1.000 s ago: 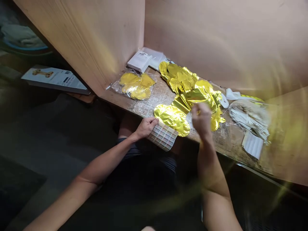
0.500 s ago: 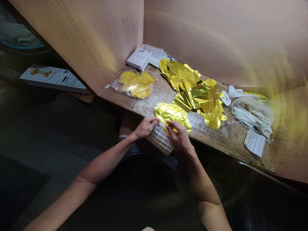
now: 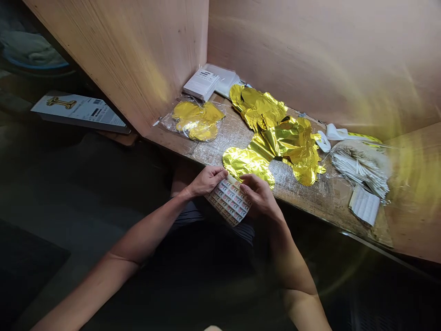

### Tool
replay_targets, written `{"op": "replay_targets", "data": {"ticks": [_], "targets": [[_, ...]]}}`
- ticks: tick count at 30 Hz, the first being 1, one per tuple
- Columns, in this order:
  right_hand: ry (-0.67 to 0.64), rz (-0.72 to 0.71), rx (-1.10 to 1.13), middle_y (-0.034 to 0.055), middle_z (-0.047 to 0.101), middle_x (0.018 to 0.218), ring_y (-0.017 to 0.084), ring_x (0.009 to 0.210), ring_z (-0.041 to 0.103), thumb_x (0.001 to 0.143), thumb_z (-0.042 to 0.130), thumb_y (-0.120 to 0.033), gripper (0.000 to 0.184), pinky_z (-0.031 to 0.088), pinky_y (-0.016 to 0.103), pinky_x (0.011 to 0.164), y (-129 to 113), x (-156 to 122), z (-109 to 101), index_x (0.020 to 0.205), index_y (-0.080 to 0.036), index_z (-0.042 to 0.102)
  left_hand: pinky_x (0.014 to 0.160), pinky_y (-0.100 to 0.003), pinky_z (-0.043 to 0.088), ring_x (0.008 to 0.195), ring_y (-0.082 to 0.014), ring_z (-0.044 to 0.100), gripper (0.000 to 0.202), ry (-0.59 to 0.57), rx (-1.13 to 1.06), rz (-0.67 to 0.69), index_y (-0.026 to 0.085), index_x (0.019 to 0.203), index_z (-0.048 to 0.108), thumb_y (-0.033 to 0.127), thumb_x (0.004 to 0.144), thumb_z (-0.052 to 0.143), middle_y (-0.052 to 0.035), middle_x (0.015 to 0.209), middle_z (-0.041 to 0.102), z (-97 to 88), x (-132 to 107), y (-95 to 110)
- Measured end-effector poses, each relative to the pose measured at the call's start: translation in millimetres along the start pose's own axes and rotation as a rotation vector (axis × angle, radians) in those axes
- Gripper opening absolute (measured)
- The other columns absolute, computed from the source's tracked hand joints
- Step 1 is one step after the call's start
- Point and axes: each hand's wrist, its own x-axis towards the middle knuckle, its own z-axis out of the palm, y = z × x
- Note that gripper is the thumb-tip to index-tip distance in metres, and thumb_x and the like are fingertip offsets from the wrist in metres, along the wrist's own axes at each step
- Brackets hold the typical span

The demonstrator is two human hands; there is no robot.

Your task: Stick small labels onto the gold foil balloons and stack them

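My left hand (image 3: 207, 180) and my right hand (image 3: 259, 195) both grip a white sheet of small printed labels (image 3: 228, 201) from either side, over my lap. The sheet's far edge lies close to a flat gold foil balloon (image 3: 245, 164), and my right fingers are nearest to it. That balloon joins a crumpled heap of gold foil balloons (image 3: 279, 138) on the desk. Farther left, another gold foil balloon (image 3: 198, 121) lies in a clear plastic bag.
The wooden desk (image 3: 337, 216) is boxed in by a side panel (image 3: 120, 59) and a back panel (image 3: 310, 55). White sticks (image 3: 361, 170), white ribbon (image 3: 339, 133), a paper stack (image 3: 364, 205) and white packets (image 3: 201, 85) lie on it. A printed box (image 3: 81, 110) sits below left.
My right hand has come down from above the gold foil and taken hold of the label sheet. The sheet has shifted slightly left and turned a little.
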Motion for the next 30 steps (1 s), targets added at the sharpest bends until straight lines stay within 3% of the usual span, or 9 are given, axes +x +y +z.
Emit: {"op": "replay_targets", "data": {"ticks": [2,5,10,15,20,25,30], "targets": [[-0.029,0.066,0.048,0.0027,0.074,0.093,0.019,0.081,0.067,0.1,0.061,-0.038,0.021,0.053,0.032,0.075,0.3,-0.3,-2.4,0.112,-0.025,0.071,0.058,-0.023,0.041,0.064,-0.0113,0.05,0.049,-0.006,0.011,-0.005,0.013,0.085,0.068,0.06,0.097,0.063,0.0003,0.072,0.057,-0.8,-2.4,2.0],[-0.01,0.078,-0.065,0.0029,0.075,0.09,0.02,0.08,0.067,0.098,0.061,-0.035,0.02,0.051,0.033,0.073,-1.2,1.7,-5.1,0.11,-0.024,0.072,0.067,-0.025,0.047,0.072,-0.0138,0.057,0.042,0.066,0.023,0.001,0.012,0.094,0.073,0.054,0.096,0.067,-0.0026,0.081,0.066,-0.4,-6.2,3.8],[0.124,-0.15,-0.32,0.007,0.073,0.101,0.023,0.09,0.069,0.102,0.06,-0.035,0.019,0.053,0.038,0.085,-8.5,9.9,6.9,0.112,-0.024,0.071,0.073,-0.027,0.048,0.077,-0.0155,0.059,0.037,0.103,0.11,0.034,0.013,0.093,0.076,0.048,0.098,0.065,-0.0034,0.085,0.069,6.9,-9.0,3.7],[0.229,-0.302,-0.468,0.0088,0.067,0.097,0.024,0.091,0.065,0.107,0.053,-0.033,0.02,0.053,0.038,0.083,-4.9,15.8,29.2,0.103,-0.026,0.072,0.068,-0.027,0.043,0.071,-0.0146,0.053,0.042,0.096,0.129,0.018,0.015,0.082,0.07,0.051,0.099,0.059,-0.0003,0.074,0.061,14.1,-8.3,5.8],[0.27,-0.331,-0.646,0.0091,0.064,0.086,0.024,0.082,0.059,0.106,0.051,-0.027,0.027,0.048,0.038,0.08,6.8,12.4,44.0,0.085,-0.025,0.068,0.063,-0.027,0.038,0.065,-0.0128,0.046,0.045,0.13,0.157,0.01,0.016,0.073,0.061,0.05,0.1,0.055,0.0018,0.067,0.051,16.9,-9.6,5.2],[0.237,-0.242,-0.433,0.0083,0.066,0.088,0.021,0.079,0.061,0.104,0.053,-0.032,0.021,0.05,0.036,0.076,7.6,4.3,45.1,0.089,-0.024,0.066,0.06,-0.026,0.036,0.063,-0.0123,0.05,0.041,0.16,0.214,-0.03,0.014,0.072,0.065,0.045,0.098,0.058,0.001,0.065,0.057,20.3,-13.7,-2.0],[0.27,0.137,0.029,0.0011,0.062,0.072,0.018,0.064,0.062,0.097,0.063,-0.044,0.023,0.05,0.031,0.061,7.2,8.4,14.7,0.086,-0.024,0.06,0.059,-0.024,0.048,0.066,-0.0157,0.067,0.035,0.107,0.044,-0.19,0.015,0.086,0.071,0.046,0.098,0.06,-0.0051,0.079,0.074,19.8,-17.7,-13.2]]}}
